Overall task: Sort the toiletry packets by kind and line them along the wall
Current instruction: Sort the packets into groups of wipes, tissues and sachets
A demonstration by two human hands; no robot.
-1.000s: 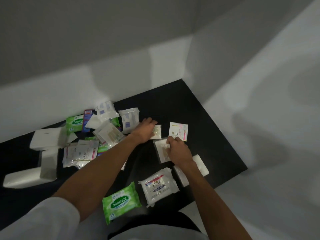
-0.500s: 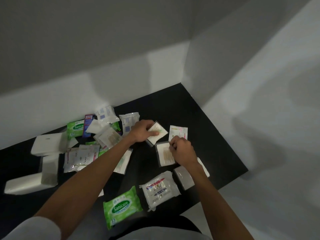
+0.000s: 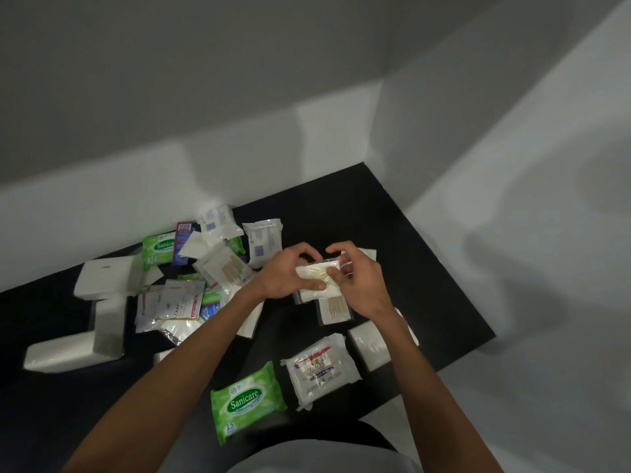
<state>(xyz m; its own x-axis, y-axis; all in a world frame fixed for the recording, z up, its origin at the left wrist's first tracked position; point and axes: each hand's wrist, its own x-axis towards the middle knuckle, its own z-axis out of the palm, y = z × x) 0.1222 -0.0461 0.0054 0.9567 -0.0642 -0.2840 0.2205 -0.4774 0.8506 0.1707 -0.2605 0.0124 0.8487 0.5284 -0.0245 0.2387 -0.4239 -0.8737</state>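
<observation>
Sorting looks barely begun: left hand [image 3: 285, 278] and right hand [image 3: 363, 285] together pinch one clear packet [image 3: 317, 272]; other packets [image 3: 177, 302] lie jumbled, none lined along the wall [image 3: 239, 158].

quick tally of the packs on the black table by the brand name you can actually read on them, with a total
Sanicare packs: 2
Dove packs: 2
Total: 4
The other packets in the pile are too covered or too small to read.
</observation>
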